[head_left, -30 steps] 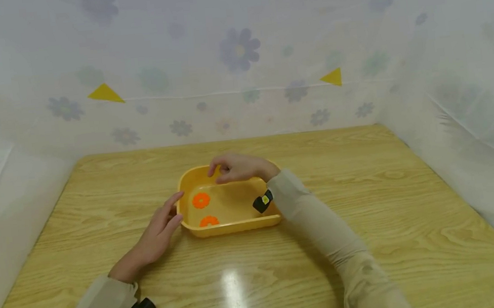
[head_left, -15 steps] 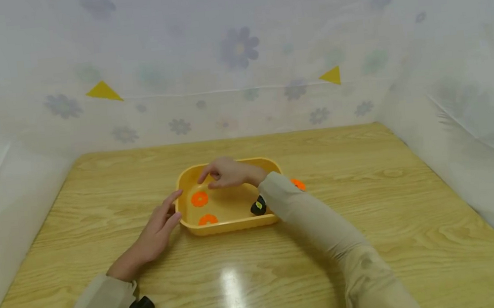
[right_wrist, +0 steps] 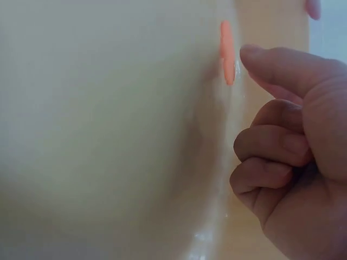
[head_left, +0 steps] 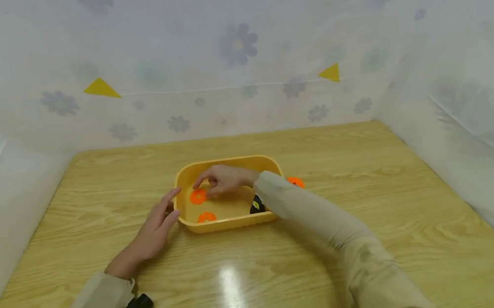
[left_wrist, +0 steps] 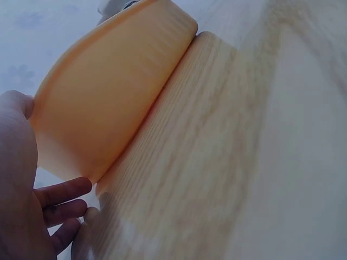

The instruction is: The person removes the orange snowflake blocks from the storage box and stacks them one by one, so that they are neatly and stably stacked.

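Observation:
A yellow plastic bin (head_left: 231, 223) stands on the wooden table, with two flat orange flower-shaped discs inside. My right hand (head_left: 224, 180) is down in the bin, index finger and thumb spread at either side of the farther disc (head_left: 197, 197). In the right wrist view a fingertip is close to the orange disc (right_wrist: 227, 54), while the other fingers are curled into the palm. The nearer disc (head_left: 206, 218) is partly hidden by the front rim. My left hand (head_left: 149, 235) rests with extended fingers and thumb against the bin's left end.
Another orange disc (head_left: 295, 182) lies on the table right of the bin, partly behind the right sleeve. The wooden table (head_left: 365, 172) is bounded by white flower-patterned sheeting (head_left: 242, 100) at the back and sides.
My right hand has moved left and down into the bin, to the farther disc. The disc right of the bin has come into view from behind the sleeve. My left hand keeps its place.

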`<state>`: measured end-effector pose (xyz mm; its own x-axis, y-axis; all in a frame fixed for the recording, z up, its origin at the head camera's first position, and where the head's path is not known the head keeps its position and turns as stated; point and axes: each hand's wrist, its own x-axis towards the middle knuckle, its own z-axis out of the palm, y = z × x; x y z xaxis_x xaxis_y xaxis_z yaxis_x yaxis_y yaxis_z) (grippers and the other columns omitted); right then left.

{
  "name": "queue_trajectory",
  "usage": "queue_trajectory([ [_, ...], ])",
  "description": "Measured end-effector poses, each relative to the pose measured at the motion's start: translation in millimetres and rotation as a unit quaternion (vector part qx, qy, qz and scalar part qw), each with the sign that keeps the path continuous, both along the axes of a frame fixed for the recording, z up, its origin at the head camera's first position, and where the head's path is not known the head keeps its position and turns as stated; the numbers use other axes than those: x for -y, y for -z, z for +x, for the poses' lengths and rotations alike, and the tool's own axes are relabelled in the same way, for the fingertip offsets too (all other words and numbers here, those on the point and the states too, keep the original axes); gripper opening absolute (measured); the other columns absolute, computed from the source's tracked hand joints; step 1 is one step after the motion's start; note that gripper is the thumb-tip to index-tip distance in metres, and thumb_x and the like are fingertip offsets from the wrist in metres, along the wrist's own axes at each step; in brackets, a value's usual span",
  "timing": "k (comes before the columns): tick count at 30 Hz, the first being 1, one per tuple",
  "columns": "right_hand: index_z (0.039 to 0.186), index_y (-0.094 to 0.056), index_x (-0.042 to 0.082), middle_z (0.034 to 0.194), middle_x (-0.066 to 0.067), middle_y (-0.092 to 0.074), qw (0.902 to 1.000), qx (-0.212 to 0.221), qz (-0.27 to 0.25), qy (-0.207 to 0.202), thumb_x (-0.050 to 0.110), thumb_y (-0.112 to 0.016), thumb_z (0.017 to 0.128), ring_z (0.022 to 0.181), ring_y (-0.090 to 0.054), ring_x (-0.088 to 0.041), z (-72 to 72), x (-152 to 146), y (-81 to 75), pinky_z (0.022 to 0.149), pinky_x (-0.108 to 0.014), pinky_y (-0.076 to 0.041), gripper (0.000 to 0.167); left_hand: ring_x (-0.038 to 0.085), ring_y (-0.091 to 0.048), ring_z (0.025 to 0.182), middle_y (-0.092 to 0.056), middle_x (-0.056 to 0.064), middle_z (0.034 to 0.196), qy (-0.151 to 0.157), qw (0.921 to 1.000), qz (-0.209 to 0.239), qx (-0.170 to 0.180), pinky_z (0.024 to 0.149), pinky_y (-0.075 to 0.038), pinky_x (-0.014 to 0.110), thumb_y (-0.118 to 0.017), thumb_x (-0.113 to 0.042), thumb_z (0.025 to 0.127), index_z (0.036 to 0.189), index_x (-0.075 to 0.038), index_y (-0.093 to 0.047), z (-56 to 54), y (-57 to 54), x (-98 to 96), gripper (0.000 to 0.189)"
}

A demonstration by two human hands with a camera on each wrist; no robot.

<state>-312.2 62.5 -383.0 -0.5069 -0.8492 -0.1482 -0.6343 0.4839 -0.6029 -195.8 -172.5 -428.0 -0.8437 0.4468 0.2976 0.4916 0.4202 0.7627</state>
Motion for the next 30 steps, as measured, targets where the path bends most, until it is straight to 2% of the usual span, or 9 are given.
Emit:
queue_trajectory([
  [8, 0.137, -0.055, 0.01, 0.056, 0.005, -0.029, 0.9994, 0.026, 0.014, -0.016, 0.016, -0.064, 0.093, 0.049, -0.025, -0.007, -2.7, 0.7, 3.7, 0.053, -0.019, -0.028, 0.045, 0.028, -0.052, 0.107, -0.058, 0.02, 0.114, -0.012, 0.9998, -0.012, 0.006, 0.09, -0.045, 0.034, -0.042, -0.01, 0.103, 0.15, -0.005, -0.028, 0.6, 1.1, -1.1, 0.049],
  [15, 0.136, -0.056, 0.011, 0.057, 0.006, -0.031, 0.9994, -0.001, 0.029, -0.016, 0.02, -0.065, 0.093, 0.051, -0.026, -0.007, -2.5, 3.0, 5.9, 0.055, -0.018, -0.028, 0.045, 0.029, -0.051, 0.108, -0.057, 0.021, 0.115, -0.017, 0.9996, -0.019, 0.008, 0.09, -0.045, 0.036, -0.041, -0.013, 0.104, 0.15, -0.006, -0.028, 0.6, 1.6, 0.7, 0.049],
  [21, 0.13, -0.061, 0.01, 0.058, 0.007, -0.034, 0.9985, -0.037, 0.03, -0.027, 0.021, -0.066, 0.092, 0.052, -0.029, -0.005, -5.4, 3.7, 8.6, 0.056, -0.018, -0.029, 0.04, 0.03, -0.052, 0.108, -0.057, 0.022, 0.116, -0.008, 0.9999, -0.008, 0.003, 0.09, -0.045, 0.031, -0.041, -0.011, 0.103, 0.15, -0.006, -0.028, 2.1, -0.5, 0.6, 0.049],
  [26, 0.121, -0.065, 0.007, 0.057, 0.006, -0.038, 0.9993, -0.02, 0.026, -0.019, 0.016, -0.071, 0.087, 0.051, -0.031, -0.006, -7.9, 1.3, 12.3, 0.057, -0.018, -0.032, 0.036, 0.029, -0.053, 0.108, -0.058, 0.021, 0.116, -0.004, 1.0, -0.002, -0.002, 0.09, -0.045, 0.026, -0.042, -0.009, 0.103, 0.15, -0.005, -0.028, 2.1, 0.0, -0.6, 0.049],
  [30, 0.115, -0.066, 0.005, 0.055, 0.006, -0.039, 0.9992, 0.005, 0.039, 0.004, 0.015, -0.076, 0.082, 0.05, -0.032, -0.006, -6.9, -0.6, 12.5, 0.057, -0.019, -0.034, 0.036, 0.031, -0.054, 0.109, -0.057, 0.022, 0.117, 0.002, 1.0, 0.001, 0.002, 0.091, -0.045, 0.028, -0.042, -0.009, 0.103, 0.15, -0.005, -0.028, 1.9, 0.4, -2.3, 0.049],
])
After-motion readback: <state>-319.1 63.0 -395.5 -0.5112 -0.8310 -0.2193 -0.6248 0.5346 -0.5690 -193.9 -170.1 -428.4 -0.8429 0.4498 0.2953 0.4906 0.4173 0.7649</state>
